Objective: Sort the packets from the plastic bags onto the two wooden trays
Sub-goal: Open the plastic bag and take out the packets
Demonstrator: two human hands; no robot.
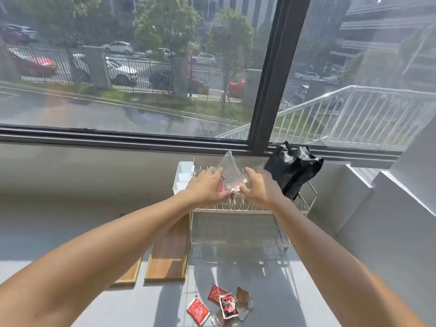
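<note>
your left hand (205,187) and right hand (259,188) both grip a clear bag (230,169) over the top of a wire rack (238,223) by the window (212,67). a black bag (293,169) sits on the rack's right end. two wooden trays (169,251) lie left of the rack. red and brown packets (224,305) are scattered on the table (70,227) near you.

trays (168,253) left of rack (238,228), packets (221,305) perhaps before it
</note>
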